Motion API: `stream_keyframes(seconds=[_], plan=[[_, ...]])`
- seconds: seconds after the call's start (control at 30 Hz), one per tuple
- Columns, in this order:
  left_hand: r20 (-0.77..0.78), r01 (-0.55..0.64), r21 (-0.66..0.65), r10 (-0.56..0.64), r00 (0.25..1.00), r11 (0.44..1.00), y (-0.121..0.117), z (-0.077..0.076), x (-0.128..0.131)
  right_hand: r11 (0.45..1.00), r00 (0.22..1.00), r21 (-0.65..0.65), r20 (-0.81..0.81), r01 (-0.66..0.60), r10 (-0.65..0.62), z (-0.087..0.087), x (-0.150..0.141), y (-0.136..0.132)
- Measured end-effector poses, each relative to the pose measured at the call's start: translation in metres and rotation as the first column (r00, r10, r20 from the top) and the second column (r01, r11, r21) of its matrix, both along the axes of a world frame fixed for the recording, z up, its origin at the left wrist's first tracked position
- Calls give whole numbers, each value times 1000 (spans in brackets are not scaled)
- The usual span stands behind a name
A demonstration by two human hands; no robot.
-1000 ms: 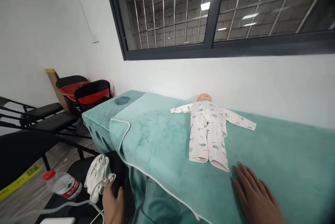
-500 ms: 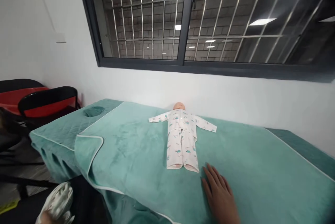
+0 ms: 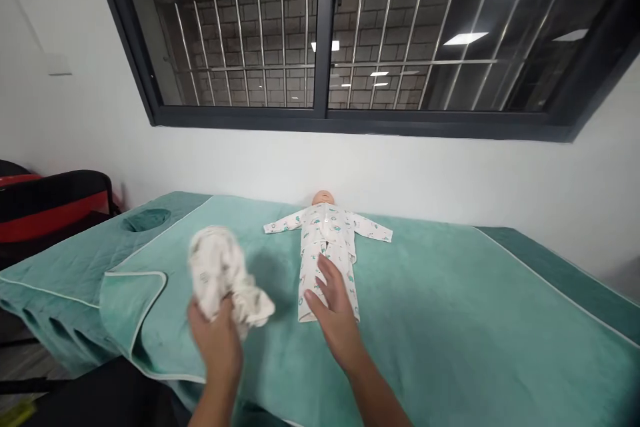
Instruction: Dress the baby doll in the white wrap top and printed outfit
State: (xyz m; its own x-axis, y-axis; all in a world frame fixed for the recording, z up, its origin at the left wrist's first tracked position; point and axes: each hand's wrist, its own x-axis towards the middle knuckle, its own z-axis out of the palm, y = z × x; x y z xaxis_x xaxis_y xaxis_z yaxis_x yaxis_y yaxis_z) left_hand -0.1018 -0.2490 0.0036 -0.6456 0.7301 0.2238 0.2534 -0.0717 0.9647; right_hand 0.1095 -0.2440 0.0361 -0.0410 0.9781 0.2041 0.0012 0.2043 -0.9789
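A doll (image 3: 323, 197) lies on its back on the green bed cover (image 3: 440, 300), its head toward the wall. It is dressed in a white patterned top (image 3: 327, 220) with sleeves spread sideways, and matching trousers (image 3: 309, 280). My left hand (image 3: 219, 337) grips a crumpled white patterned cloth (image 3: 220, 267), slightly blurred, held up left of the doll. What kind of cloth it is, I cannot make out. My right hand (image 3: 334, 310) is open with fingers apart, in front of the trousers and partly covering them; whether it touches them I cannot tell.
The bed has a face hole (image 3: 147, 220) at its left end, near a folded-back corner of the cover (image 3: 135, 294). Red and black chairs (image 3: 55, 207) stand at the left. A white wall and a barred window (image 3: 320, 117) rise behind the bed.
My left hand has brought the crumpled cloth up from the lower left over the bed. My right hand has moved left and forward, from the bed cover to the trousers. The view has shifted right.
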Motion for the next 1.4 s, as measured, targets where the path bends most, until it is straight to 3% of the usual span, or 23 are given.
stream_keyframes(seconds=[0.03,0.1,0.17,0.23,0.33,0.57,0.73,0.83,0.93,1.07,1.13,1.2,1.23,1.3,1.4], plan=[[51,-12,13,11,999,1000,13,14,25,999,998,6,-41,-52,52,6,-8,10],[117,90,18,-91,989,996,32,36,70,991,984,28,-111,-134,137,12,-11,31],[188,166,21,-167,968,986,44,49,105,984,969,48,-171,-173,178,15,-3,49],[257,244,19,-240,936,970,50,52,131,983,955,32,-232,-181,183,18,10,61],[304,364,16,-352,885,931,55,45,154,987,932,-46,-339,-152,128,23,30,73],[247,536,-7,-518,819,844,50,1,152,960,838,-176,-537,-219,93,12,58,70],[172,679,-8,-668,724,734,36,-4,140,963,755,-169,-654,-209,50,0,70,48],[232,673,-2,-655,720,739,37,-3,133,968,748,-143,-661,-204,60,-6,72,43],[300,580,29,-560,772,814,44,-12,123,973,778,-151,-627,-172,40,-8,80,40],[372,339,174,-381,846,924,56,-30,113,977,891,-213,-441,18,-112,6,127,36],[416,321,156,-357,837,934,59,-33,112,954,933,-231,-258,192,-251,15,162,37],[421,364,112,-376,825,925,60,-34,113,912,926,-162,27,376,-377,17,195,43],[422,385,91,-386,820,918,60,-34,113,893,887,-100,205,439,-413,15,207,48],[438,397,71,-386,812,915,60,-33,114,872,731,27,532,489,-427,0,225,61],[449,382,85,-378,810,920,59,-35,114,881,496,127,786,455,-369,-28,231,78]])
